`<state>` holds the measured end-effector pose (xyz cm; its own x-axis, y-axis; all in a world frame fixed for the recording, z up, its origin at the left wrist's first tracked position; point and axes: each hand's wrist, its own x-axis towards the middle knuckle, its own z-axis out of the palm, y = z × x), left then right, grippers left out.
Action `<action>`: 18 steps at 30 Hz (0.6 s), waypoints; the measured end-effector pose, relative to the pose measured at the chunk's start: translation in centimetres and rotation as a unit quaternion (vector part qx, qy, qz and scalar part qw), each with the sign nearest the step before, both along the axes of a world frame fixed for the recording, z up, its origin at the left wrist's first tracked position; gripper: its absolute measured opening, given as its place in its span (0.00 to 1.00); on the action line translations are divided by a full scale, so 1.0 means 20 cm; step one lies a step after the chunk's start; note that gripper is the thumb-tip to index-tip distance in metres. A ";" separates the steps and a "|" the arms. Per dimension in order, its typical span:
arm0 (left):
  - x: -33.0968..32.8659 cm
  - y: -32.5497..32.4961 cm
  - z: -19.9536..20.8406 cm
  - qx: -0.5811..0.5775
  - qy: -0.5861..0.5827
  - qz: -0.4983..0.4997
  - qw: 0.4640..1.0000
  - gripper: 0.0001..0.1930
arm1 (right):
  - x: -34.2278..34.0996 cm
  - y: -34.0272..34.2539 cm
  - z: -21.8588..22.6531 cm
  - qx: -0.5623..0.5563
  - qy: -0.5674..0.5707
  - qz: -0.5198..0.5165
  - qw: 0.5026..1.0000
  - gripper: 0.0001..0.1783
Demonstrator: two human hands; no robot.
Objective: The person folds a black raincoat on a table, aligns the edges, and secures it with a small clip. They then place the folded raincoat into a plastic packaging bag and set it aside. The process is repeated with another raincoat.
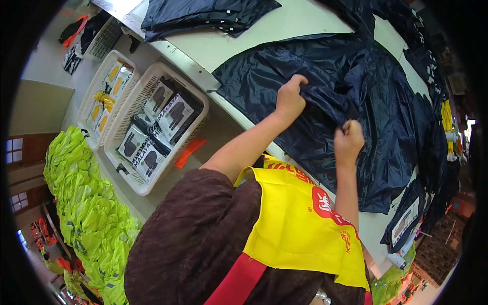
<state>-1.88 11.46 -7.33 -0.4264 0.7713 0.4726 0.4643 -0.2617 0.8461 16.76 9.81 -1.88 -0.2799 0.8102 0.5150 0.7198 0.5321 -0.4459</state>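
Observation:
A dark navy, shiny rain garment [386,127] lies spread and wrinkled across the pale table [203,51]. My left hand [291,99] is closed on a pinch of its fabric near the middle. Lower and to the right, my right hand [349,144] has its fingers curled tight on another fold of the same garment. Between the two hands the cloth is pulled up into creases. The fingertips are partly hidden, and which part of the garment they grip cannot be made out.
Folded dark garments [208,15] lie at the table's far left. Left of the table stand a white basket [145,188] of packaged rainwear and a second basket [86,134] with yellow items. Neon-yellow garments [86,213] are heaped beyond. A packaged garment [405,223] lies at the right.

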 end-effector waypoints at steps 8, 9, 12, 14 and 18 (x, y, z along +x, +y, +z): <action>0.17 -0.40 0.18 -0.070 -0.123 -0.225 0.964 0.11 | -0.03 0.06 0.20 0.005 0.086 -0.049 0.995 0.09; 0.03 -0.34 0.09 0.050 0.035 -0.120 0.991 0.13 | -0.05 -0.03 0.25 -0.027 0.032 -0.047 0.998 0.09; -0.28 -0.38 0.17 -0.078 0.053 -0.010 0.995 0.13 | -0.14 -0.06 0.10 -0.004 -0.031 0.023 0.999 0.09; -0.33 -0.42 0.26 -0.259 -0.169 -0.127 0.942 0.12 | -0.18 -0.02 0.06 -0.034 -0.037 0.016 0.999 0.08; -0.52 -0.54 0.24 -0.277 -0.254 -0.158 0.913 0.18 | -0.24 0.01 0.25 -0.245 -0.080 0.139 0.956 0.12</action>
